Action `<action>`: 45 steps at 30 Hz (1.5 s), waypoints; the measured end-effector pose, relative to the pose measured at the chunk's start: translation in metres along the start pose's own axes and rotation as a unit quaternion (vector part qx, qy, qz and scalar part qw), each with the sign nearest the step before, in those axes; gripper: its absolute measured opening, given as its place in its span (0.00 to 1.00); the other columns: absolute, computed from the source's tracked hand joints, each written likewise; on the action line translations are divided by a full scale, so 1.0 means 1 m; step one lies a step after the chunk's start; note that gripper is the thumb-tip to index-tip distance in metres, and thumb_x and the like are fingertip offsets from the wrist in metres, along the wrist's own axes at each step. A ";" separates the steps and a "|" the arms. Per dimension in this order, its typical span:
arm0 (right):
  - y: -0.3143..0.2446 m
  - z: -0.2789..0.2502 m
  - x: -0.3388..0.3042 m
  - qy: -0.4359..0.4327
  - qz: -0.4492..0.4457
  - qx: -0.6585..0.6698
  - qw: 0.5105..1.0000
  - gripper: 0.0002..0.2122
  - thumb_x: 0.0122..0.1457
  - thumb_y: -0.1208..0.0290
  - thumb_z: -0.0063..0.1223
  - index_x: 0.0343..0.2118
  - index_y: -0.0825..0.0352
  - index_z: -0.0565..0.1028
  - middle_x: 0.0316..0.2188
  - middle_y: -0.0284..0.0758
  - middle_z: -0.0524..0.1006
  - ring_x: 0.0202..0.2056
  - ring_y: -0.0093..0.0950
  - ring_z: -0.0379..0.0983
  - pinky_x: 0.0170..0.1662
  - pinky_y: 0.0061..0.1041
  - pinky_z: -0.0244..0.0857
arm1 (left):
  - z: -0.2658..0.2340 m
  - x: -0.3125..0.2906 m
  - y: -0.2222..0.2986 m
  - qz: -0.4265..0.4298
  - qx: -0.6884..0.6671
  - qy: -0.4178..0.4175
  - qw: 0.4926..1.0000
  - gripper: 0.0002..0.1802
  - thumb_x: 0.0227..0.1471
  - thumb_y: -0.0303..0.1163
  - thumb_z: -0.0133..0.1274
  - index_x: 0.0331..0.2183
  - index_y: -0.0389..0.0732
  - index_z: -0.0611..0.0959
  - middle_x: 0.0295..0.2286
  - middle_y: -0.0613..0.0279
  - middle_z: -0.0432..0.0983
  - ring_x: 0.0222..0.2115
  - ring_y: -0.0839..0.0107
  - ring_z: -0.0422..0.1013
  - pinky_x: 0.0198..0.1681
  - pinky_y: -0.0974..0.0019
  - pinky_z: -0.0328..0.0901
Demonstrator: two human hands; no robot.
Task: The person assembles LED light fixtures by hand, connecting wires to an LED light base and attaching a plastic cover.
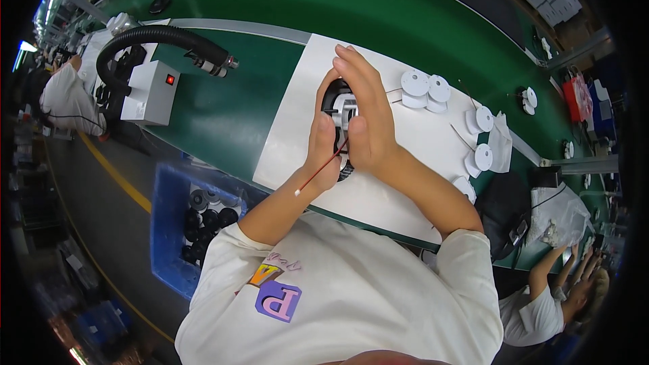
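Between my palms I hold a round black housing (329,102) with a white and metallic-looking inner part, over a sheet of white paper (291,138). My left hand (320,149) presses its left side, and my right hand (372,111) closes round its right side. Both thumbs lie near the front, the fingers point away from me. From the housing a thin dark red cable (318,174) hangs across my left wrist, ending in a small white plug. The housing's far side is hidden by my fingers. To the right on the paper stand several white spool-shaped parts (414,84) with thin wires.
A grey-white box (150,94) with a lit red switch and a black flexible hose (145,32) stands at the left. Below the bench edge is a blue bin (165,230) with black round parts. A black bag (503,213) lies right; another person (541,307) works beyond it.
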State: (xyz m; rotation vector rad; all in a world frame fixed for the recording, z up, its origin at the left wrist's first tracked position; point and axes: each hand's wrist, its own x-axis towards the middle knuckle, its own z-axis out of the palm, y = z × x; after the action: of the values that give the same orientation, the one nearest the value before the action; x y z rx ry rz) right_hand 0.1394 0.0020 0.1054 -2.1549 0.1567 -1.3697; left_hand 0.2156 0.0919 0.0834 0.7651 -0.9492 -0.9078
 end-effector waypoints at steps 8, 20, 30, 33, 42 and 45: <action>0.015 -0.034 -0.004 -0.097 -0.049 -0.101 0.989 0.23 0.66 0.54 0.35 0.59 0.57 0.69 0.34 0.37 0.75 0.29 0.35 0.69 0.32 0.31 0.61 | 0.015 0.008 0.002 0.076 0.094 0.073 0.990 0.42 0.59 0.50 0.47 0.64 0.35 0.53 0.59 0.49 0.58 0.60 0.61 0.57 0.63 0.60 0.50; 0.199 -0.136 0.022 -0.212 0.177 -0.572 0.772 0.25 0.67 0.53 0.37 0.66 0.44 0.52 0.37 0.46 0.77 0.39 0.43 0.76 0.41 0.46 0.69 | -0.048 -0.034 -0.013 -0.040 0.341 0.086 0.935 0.26 0.60 0.39 0.51 0.56 0.38 0.69 0.52 0.48 0.68 0.52 0.59 0.66 0.56 0.57 0.59; 0.254 -0.175 -0.019 -0.169 -0.002 -0.689 0.705 0.27 0.67 0.48 0.36 0.68 0.37 0.48 0.35 0.42 0.78 0.44 0.40 0.74 0.53 0.55 0.55 | -0.064 -0.030 -0.001 -0.297 0.453 -0.043 0.839 0.23 0.55 0.25 0.54 0.54 0.41 0.74 0.33 0.57 0.76 0.26 0.74 0.72 0.31 0.71 0.67; 0.174 -0.130 -0.008 -0.287 0.133 -0.586 0.746 0.25 0.67 0.48 0.37 0.67 0.39 0.53 0.33 0.40 0.78 0.42 0.39 0.73 0.51 0.47 0.56 | -0.072 -0.027 -0.001 -0.327 0.340 -0.064 0.879 0.27 0.52 0.20 0.56 0.54 0.39 0.73 0.35 0.58 0.76 0.26 0.75 0.73 0.30 0.73 0.67; 0.115 -0.090 -0.030 -0.364 0.082 -0.572 0.731 0.33 0.59 0.49 0.51 0.67 0.44 0.55 0.34 0.42 0.78 0.45 0.39 0.71 0.54 0.38 0.52 | -0.113 -0.076 -0.022 -0.184 -0.296 0.135 0.928 0.36 0.45 0.13 0.54 0.57 0.38 0.66 0.48 0.56 0.73 0.48 0.61 0.73 0.50 0.55 0.71; 0.110 -0.087 -0.025 -0.367 0.119 -0.599 0.702 0.34 0.58 0.48 0.52 0.66 0.46 0.56 0.35 0.41 0.77 0.46 0.36 0.69 0.59 0.40 0.49 | -0.116 -0.073 -0.013 -0.133 -0.462 0.108 0.870 0.45 0.44 0.18 0.57 0.62 0.56 0.63 0.60 0.51 0.59 0.61 0.47 0.54 0.57 0.34 0.59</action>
State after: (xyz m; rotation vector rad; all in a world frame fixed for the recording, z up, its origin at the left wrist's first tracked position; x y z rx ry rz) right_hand 0.0746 -0.1147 0.0551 -3.3241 1.2232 0.0195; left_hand 0.2958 0.1691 0.0027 0.1480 -0.1292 -1.3303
